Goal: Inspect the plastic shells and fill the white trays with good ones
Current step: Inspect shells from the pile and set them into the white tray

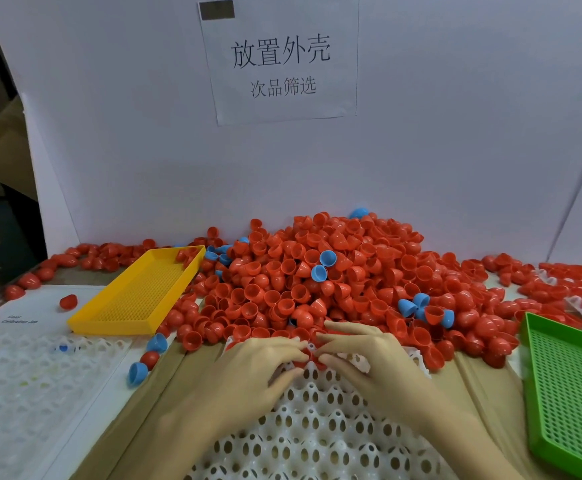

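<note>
A big heap of red plastic shells (pixel 317 271), with a few blue shells (pixel 327 258) mixed in, covers the back of the table. In front of me lies a white tray (pixel 317 431) with round holes, its far edge under the heap. My left hand (pixel 258 362) and my right hand (pixel 365 355) meet fingertip to fingertip at the tray's far edge. Their curled fingers pinch red shells (pixel 312 355) there, mostly hidden by the fingers.
A yellow tray (pixel 137 299) holding a few red shells lies at the left. A green perforated tray (pixel 573 393) lies at the right. More white trays (pixel 23 382) sit at the near left. A white partition with a paper sign (pixel 279 60) stands behind the heap.
</note>
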A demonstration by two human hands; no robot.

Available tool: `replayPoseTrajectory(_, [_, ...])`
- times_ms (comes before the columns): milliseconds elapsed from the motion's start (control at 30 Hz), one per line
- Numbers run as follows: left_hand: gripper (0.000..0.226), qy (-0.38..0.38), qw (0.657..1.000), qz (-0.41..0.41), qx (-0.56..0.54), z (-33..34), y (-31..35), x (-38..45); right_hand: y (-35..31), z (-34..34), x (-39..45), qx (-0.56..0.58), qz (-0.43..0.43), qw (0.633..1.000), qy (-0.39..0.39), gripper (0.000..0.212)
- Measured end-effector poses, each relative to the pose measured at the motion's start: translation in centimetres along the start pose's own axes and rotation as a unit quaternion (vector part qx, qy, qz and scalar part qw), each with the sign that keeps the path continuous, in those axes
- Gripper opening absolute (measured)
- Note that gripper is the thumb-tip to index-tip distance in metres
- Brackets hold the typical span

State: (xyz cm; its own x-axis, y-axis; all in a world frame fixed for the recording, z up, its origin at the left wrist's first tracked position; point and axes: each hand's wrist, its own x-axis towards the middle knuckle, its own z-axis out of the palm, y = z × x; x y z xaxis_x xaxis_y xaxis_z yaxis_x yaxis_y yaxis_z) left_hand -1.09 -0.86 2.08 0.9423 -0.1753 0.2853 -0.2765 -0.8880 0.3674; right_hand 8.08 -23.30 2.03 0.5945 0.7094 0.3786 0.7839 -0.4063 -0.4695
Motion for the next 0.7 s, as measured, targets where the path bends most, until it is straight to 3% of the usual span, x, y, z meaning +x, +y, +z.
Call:
replayPoseTrajectory(100, [0.033,-0.002,1.0,-0.001,0.002,-0.1,0.2,0.1,0.2,-1.7,0.0,0.052,0.036,0.995,0.075,0.024])
replayPoseTrajectory(200, [0.032,0.002,1.0,0.002,0.0,-0.3,0.3,0.1,1.3,-3.0,-0.3,0.021,0.066,0.99,0.127,0.035])
replayPoseTrajectory(300, [0.032,0.009,1.0,0.005,-0.002,-0.5,0.3,0.1,2.7,-3.1,-0.5,-0.047,0.087,0.992,0.073,0.05])
replayPoseTrajectory(433, [0.031,0.011,1.0,0.007,0.003,-0.7,0.4,0.1,4.2,-2.5,-0.4,-0.127,0.112,0.986,0.0,0.05])
replayPoseTrajectory(700, [0.03,0.001,1.0,0.008,0.009,-1.3,1.1,-0.1,4.2,-2.9,-0.2,-0.079,0.119,0.988,0.052,0.036])
